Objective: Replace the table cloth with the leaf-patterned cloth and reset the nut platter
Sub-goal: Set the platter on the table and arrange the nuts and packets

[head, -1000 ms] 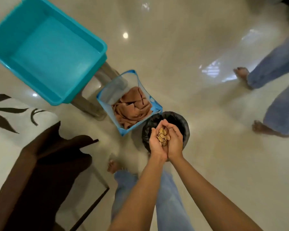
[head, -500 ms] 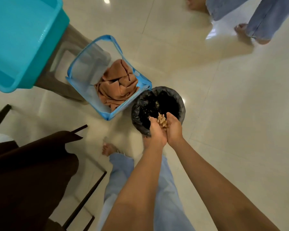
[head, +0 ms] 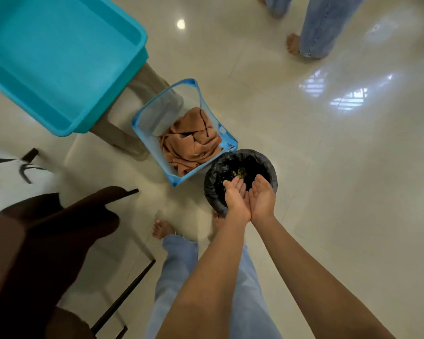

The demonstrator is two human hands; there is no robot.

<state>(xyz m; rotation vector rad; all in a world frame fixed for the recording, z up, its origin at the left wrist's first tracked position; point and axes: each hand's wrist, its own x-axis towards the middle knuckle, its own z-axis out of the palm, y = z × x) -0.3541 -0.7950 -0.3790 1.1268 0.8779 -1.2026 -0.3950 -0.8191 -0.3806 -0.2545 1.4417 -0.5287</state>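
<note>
Leaf cloth (head: 8, 172) is lying at the left edge of the head view, beside a brown cloth (head: 42, 241); the nut platter is not showing. Both hands, the left hand (head: 235, 199) and right hand (head: 263, 198), are hovering palms-up and slack over the black bin (head: 267, 165), grasping nothing; shells (head: 240, 172) are sitting inside it. An orange cloth (head: 191, 143) is filling the blue hamper (head: 181, 179). Clearing looks done, resetting the platter remains. Half a second ago the cupped hands were carrying shells; now they are spreading apart, empty.
</note>
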